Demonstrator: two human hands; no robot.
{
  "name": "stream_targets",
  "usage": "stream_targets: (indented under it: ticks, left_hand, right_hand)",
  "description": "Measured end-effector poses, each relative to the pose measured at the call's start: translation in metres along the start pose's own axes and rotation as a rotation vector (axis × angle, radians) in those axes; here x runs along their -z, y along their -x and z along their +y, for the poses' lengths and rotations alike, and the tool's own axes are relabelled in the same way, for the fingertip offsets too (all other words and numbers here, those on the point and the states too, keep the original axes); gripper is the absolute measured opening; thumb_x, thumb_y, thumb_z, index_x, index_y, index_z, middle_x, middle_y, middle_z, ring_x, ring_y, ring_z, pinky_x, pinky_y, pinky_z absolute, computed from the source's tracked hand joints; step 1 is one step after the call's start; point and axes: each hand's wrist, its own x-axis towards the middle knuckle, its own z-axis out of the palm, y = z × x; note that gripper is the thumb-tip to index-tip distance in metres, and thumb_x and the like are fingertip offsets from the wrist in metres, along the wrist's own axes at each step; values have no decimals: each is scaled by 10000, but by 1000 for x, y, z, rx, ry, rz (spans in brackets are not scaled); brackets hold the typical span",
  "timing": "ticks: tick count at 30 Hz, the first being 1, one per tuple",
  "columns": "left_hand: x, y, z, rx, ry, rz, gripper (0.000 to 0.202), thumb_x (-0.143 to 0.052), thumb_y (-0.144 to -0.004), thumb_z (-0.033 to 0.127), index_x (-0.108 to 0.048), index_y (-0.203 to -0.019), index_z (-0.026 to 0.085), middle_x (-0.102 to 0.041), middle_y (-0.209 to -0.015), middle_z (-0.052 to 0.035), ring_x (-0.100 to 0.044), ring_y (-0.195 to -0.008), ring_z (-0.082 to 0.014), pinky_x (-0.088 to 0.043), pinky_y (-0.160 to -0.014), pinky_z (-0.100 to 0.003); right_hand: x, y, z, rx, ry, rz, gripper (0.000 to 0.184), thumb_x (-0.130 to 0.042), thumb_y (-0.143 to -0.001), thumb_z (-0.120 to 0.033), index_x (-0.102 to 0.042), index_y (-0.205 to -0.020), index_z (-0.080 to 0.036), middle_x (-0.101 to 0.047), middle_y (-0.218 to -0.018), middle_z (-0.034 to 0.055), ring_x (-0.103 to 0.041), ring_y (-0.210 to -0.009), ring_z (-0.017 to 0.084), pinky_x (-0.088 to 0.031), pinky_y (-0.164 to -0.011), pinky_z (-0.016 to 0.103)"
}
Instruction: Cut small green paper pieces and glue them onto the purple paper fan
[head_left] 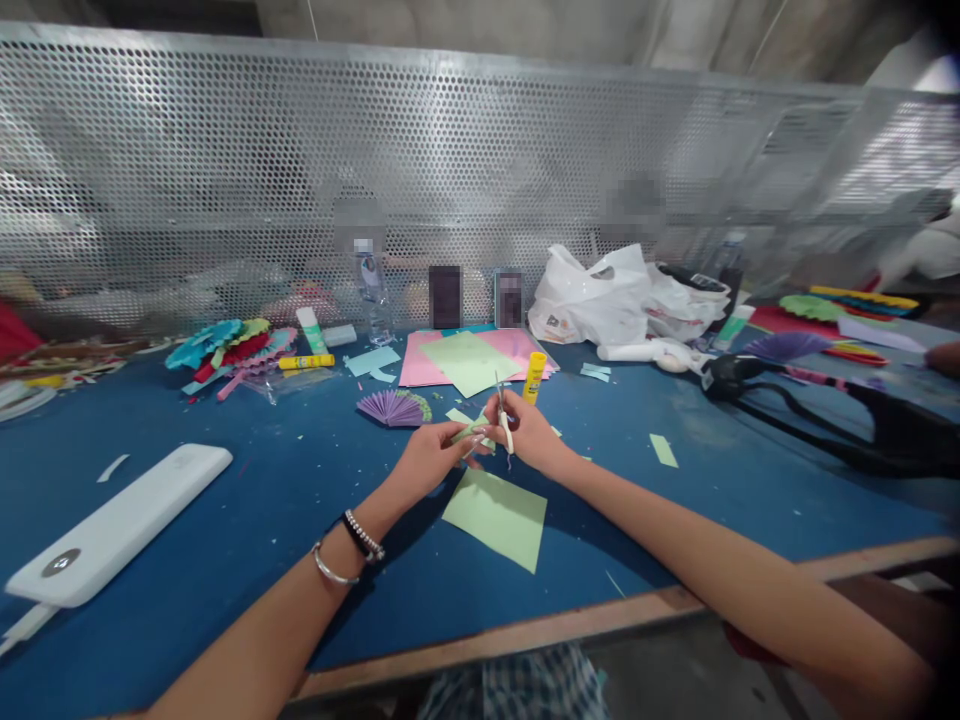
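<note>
My left hand is closed in a pinch on a small folded strip of light green paper held above the blue table. My right hand is closed on small scissors, their blades pointing up beside the strip. The two hands meet over the middle of the table. A loose light green sheet lies flat just below them. A purple folded paper fan sits to the left of the hands, and a yellow glue stick stands upright just behind my right hand.
Pink and green sheets lie further back. A white power bank rests at the left, colourful paper fans at the back left, a white plastic bag and black straps on the right. A perforated metal screen closes off the far edge.
</note>
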Motion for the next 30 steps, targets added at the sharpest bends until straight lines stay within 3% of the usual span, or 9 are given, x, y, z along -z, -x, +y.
stream_targets:
  ticks: [11, 17, 22, 30]
  left_hand:
    - [-1, -1, -1, -32, -19, 70, 413, -453, -784, 491, -653, -926, 159, -697, -793, -40, -631, -586, -142, -422, -544, -224]
    - [-2, 1, 0, -55, -59, 90, 423, -427, -804, 480, -653, -968, 162, -700, -758, -42, -630, -580, -147, -434, -549, -231]
    - [-2, 1, 2, -50, -78, 94, 432, -425, -803, 484, -651, -977, 160, -702, -759, -37, -629, -580, -150, -438, -548, -233]
    - [-2, 2, 4, -66, -151, 118, 354, -510, -759, 474, -678, -806, 166, -699, -705, -22, -626, -618, -152, -427, -580, -222]
  right_hand:
    - [0, 1, -2, -30, -96, 23, 281, -646, -658, -333, -459, -798, -177, -481, -726, -26, -430, -598, 85, -355, -568, 222]
    - [-2, 1, 1, -56, -190, 16, 324, -631, -693, -377, -502, -916, -182, -519, -774, 1, -475, -657, 106, -380, -575, 227]
    - [-3, 1, -1, -64, -168, 63, 319, -654, -666, -378, -502, -862, -178, -529, -754, -4, -481, -639, 101, -381, -572, 227]
    - [-2, 1, -2, -39, -117, 104, 267, -650, -667, -355, -495, -795, -179, -510, -718, -22, -457, -612, 87, -350, -561, 213]
